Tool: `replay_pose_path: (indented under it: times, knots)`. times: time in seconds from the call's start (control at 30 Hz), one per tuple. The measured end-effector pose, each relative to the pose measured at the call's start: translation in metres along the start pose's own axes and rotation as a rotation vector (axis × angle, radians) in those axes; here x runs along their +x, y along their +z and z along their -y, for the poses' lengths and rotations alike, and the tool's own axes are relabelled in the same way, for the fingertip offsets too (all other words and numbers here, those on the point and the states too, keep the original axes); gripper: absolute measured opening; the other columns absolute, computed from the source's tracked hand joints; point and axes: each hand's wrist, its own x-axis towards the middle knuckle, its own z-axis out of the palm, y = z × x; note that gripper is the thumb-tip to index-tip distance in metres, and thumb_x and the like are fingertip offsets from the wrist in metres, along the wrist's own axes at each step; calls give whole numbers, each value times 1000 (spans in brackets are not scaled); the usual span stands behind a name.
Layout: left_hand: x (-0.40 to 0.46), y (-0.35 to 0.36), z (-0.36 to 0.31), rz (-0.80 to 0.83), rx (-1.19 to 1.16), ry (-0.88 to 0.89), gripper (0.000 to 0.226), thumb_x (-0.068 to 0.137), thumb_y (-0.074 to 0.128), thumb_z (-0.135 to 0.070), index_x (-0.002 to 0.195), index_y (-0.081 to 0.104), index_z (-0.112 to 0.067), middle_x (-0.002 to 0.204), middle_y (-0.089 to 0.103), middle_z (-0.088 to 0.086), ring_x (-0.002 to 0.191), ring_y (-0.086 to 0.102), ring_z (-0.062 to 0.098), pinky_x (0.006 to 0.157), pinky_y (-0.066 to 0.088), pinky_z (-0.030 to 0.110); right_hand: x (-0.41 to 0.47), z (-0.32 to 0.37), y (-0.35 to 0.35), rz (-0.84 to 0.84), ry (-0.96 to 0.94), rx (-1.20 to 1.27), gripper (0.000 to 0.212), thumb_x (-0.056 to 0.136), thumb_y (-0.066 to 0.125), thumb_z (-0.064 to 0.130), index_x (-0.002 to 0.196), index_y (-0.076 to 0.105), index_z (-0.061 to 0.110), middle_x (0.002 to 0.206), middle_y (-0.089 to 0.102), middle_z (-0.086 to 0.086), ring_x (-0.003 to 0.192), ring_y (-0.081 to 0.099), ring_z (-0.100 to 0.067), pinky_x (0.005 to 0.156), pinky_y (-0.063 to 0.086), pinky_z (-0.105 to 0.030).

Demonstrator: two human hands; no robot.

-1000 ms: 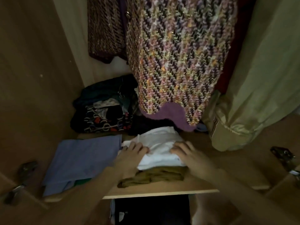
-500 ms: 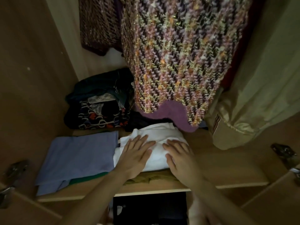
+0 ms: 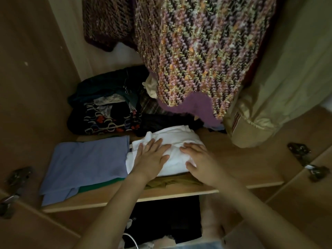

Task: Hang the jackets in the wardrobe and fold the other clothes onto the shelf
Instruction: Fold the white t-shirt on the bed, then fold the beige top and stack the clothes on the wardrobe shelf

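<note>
A folded white garment (image 3: 177,139) lies on the wooden shelf (image 3: 239,164), on top of an olive-brown garment (image 3: 172,183) whose front edge shows beneath it. My left hand (image 3: 150,159) lies flat on the white garment's left part, fingers straight. My right hand (image 3: 199,160) presses flat on its right part. To the left lies a folded lilac garment (image 3: 86,164) over a green one (image 3: 100,185). A multicoloured knitted jacket (image 3: 201,51) hangs above the shelf, with a pale green satin jacket (image 3: 280,90) at its right.
Dark and patterned folded clothes (image 3: 106,112) are stacked at the back left of the shelf. A second dark knit piece (image 3: 107,20) hangs at the top left. Metal door hinges (image 3: 307,161) sit at both sides. Dark items (image 3: 167,220) lie below the shelf.
Both hands slid from the white garment's front edge onto its top and flattened out. The pile has moved back on the shelf, hiding most of the olive garment.
</note>
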Motion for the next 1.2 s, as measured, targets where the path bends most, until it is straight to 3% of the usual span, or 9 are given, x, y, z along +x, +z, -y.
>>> replay_pose_path:
  times: [0.07,0.17,0.27,0.4,0.53,0.77,0.9,1.03,1.2]
  knots:
    - [-8,-6,-10,-82,57,0,45,103,30,-40,148,25,-43,161,12,-8,148,4,15,118,-2,46,-4,9,-20,69,45,-45,56,86,48,36,141,44,30,151,38,7,134,37,-19,106,38,-43]
    - [-25,-10,-28,-266,63,23,50,98,39,-38,147,30,-41,159,23,-7,147,12,15,118,4,44,-21,25,-44,8,133,-115,55,89,52,34,143,41,31,151,37,6,131,41,-22,101,42,-40]
    - [-42,-10,-40,-302,64,85,53,90,41,-47,141,43,-35,157,28,-4,146,19,17,118,9,46,-45,38,-61,2,254,-99,49,88,53,33,137,48,30,140,47,4,122,49,-24,91,47,-39]
    - [-63,-7,-55,-351,98,227,49,77,55,-48,120,65,-27,147,47,5,137,41,26,111,32,54,-85,47,-76,24,400,-84,40,88,53,34,128,53,28,123,51,3,113,54,-23,82,50,-37]
    - [-85,-7,-72,-372,63,337,56,78,55,-50,127,60,-24,151,41,5,139,37,27,111,32,54,-129,60,-86,1,541,-173,54,91,51,37,142,40,27,153,33,7,128,47,-22,92,44,-34]
    - [-115,0,-105,-401,31,496,70,84,57,-51,147,39,-24,161,18,6,147,20,26,116,22,52,-212,87,-91,-138,740,-260,66,87,55,37,147,29,28,152,32,7,129,41,-22,94,43,-38]
    - [-131,7,-140,-310,33,585,71,84,39,-59,148,36,-27,163,11,5,148,17,26,116,19,52,-263,96,-92,-180,836,-272,63,89,53,39,147,29,28,155,26,6,131,39,-21,97,44,-39]
    - [-149,14,-182,-233,55,720,75,87,42,-60,152,24,-28,164,-1,1,150,6,24,118,10,50,-312,106,-95,-214,943,-299,61,92,50,45,147,26,32,160,13,2,141,27,-21,107,39,-43]
    - [-187,20,-244,-214,69,916,80,89,40,-63,155,11,-27,164,-4,0,150,-2,19,118,2,45,-369,129,-107,-314,1043,-323,60,91,53,43,145,34,25,159,21,-4,141,30,-24,109,36,-48]
